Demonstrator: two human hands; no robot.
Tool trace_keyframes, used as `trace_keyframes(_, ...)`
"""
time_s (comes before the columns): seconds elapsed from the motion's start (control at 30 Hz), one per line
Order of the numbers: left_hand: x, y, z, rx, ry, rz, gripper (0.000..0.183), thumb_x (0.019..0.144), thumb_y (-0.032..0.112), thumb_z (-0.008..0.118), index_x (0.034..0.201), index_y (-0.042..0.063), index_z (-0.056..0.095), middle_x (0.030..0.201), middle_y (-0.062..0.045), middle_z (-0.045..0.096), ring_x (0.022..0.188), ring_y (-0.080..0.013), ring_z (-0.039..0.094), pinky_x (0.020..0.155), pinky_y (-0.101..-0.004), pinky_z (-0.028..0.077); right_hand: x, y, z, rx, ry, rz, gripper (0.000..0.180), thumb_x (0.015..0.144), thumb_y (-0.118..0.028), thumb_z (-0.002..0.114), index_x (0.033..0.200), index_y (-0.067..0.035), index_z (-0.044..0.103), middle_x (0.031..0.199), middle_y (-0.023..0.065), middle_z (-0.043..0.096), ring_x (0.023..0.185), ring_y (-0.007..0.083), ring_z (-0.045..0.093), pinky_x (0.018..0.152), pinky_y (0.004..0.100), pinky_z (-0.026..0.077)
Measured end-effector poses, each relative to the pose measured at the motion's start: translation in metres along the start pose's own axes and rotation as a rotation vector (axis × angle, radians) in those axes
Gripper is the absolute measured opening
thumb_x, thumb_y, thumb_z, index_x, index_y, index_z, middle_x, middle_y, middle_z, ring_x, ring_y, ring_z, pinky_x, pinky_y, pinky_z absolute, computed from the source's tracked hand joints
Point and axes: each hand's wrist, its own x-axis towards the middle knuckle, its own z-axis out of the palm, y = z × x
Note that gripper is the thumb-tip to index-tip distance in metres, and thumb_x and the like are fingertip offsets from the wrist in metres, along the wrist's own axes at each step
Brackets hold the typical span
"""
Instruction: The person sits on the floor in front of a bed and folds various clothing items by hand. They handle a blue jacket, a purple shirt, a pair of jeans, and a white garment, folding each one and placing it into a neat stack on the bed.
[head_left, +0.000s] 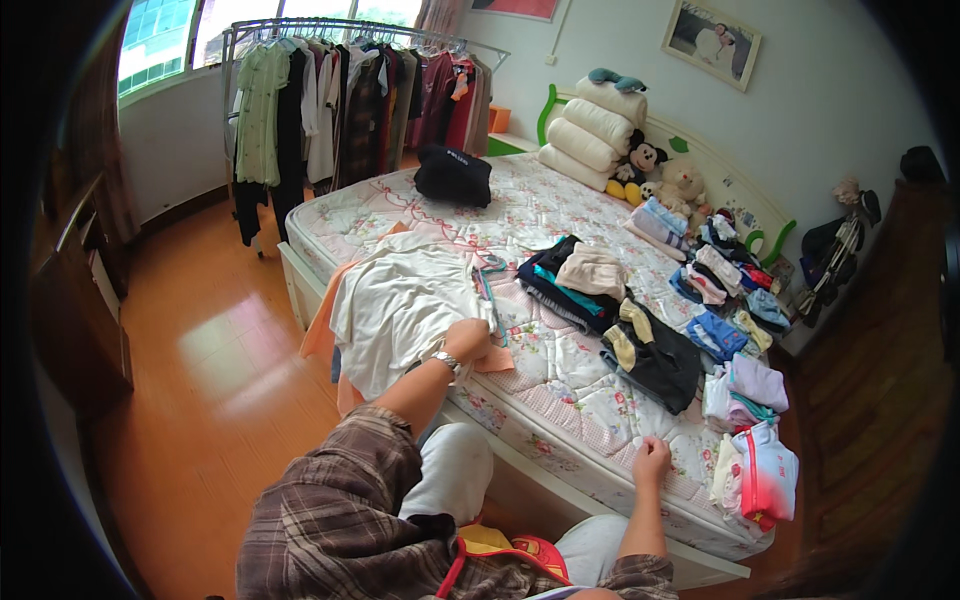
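Note:
At the near left of the mattress, my left hand (466, 340), with a metal-band watch at its wrist, is closed on the edge of a white shirt (409, 296). The shirt is spread out, partly hanging over the mattress side. Orange cloth (319, 319) shows from beneath it on the left. Beside the shirt's right edge lie several thin coloured hangers (491, 281), partly covered. My right hand (652, 456) is over the near edge of the mattress, fingers curled, with nothing visible in it.
The floral mattress (555, 390) bears a folded dark pile (577, 285), dark clothes with cream cuffs (660, 360), and several folded stacks (750, 382) along the right. A black garment (452, 176), rolled quilts (592, 127) and plush toys (679, 184) lie farther back. A clothes rack (360, 97) stands beyond.

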Motion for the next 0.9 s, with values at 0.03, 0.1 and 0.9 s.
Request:
trace_keyframes(0.03, -0.002, 0.002, -0.005, -0.035, -0.064, 0.079, 0.021, 0.075, 0.025, 0.060, 0.076, 0.005, 0.068, 0.081, -0.016, 0.067, 0.077, -0.0329, 0.066, 0.066, -0.0425, 0.051, -0.003, -0.003, -0.003, -0.008, 0.010, -0.024, 0.007, 0.074, -0.006, 0.059, 0.079, -0.003, 0.064, 0.086, 0.0139, 0.062, 0.082, 0.0335, 0.058, 0.075, 0.0414, 0.047)
trace_keyframes(0.1, -0.012, 0.010, -0.020, -0.096, -0.188, 0.232, 0.022, 0.076, 0.027, 0.060, 0.078, 0.006, 0.068, 0.081, -0.016, 0.067, 0.075, -0.0328, 0.065, 0.065, -0.0429, 0.050, -0.005, 0.003, -0.004, 0.088, 0.054, 0.069, 0.008, 0.076, -0.006, 0.060, 0.081, -0.002, 0.066, 0.078, 0.0116, 0.064, 0.069, 0.0231, 0.061, 0.065, 0.0359, 0.049)
trace_keyframes(0.9, -0.204, 0.112, -0.094, -0.896, -0.251, 0.585, 0.035, 0.076, 0.005, 0.069, 0.110, 0.006, 0.059, 0.074, -0.008, 0.062, 0.066, -0.0200, 0.061, 0.055, -0.0313, 0.048, -0.060, -0.211, -0.076, 0.890, -0.530, 0.034, 0.028, 0.094, -0.014, 0.055, 0.115, 0.003, 0.058, 0.083, -0.0017, 0.060, 0.072, 0.0043, 0.051, 0.066, 0.0199, 0.045)
